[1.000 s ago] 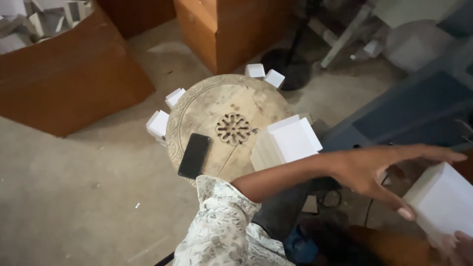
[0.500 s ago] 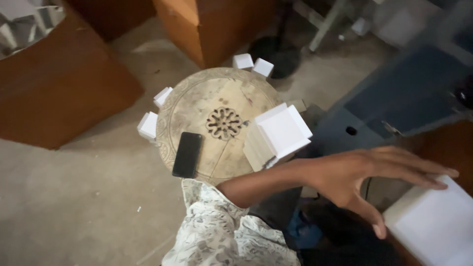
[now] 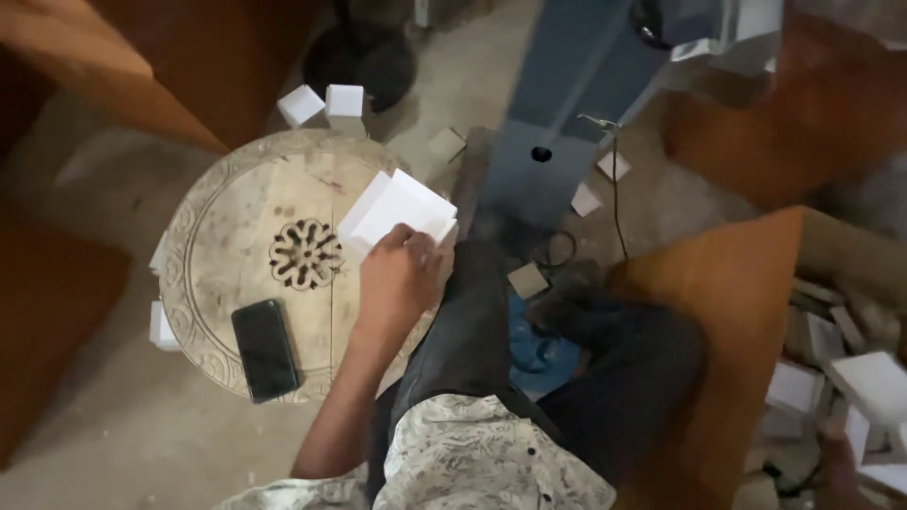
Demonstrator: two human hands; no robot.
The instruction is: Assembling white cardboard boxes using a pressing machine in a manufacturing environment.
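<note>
Head: left hand (image 3: pixel 402 279) on white boxes (image 3: pixel 397 208)

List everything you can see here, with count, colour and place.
Round carved table: one, pale wood, left of centre.
Stack of flat sheets: one, white, on the table's right edge.
Phone: one, black, on the table's near edge.
Small boxes: two, white, on the floor beyond the table.
Box of white pieces: one, brown, far right.
Metal stand: one, blue-grey, top centre.
Left hand: resting on the white stack.
Right hand: not clearly in view.
</note>
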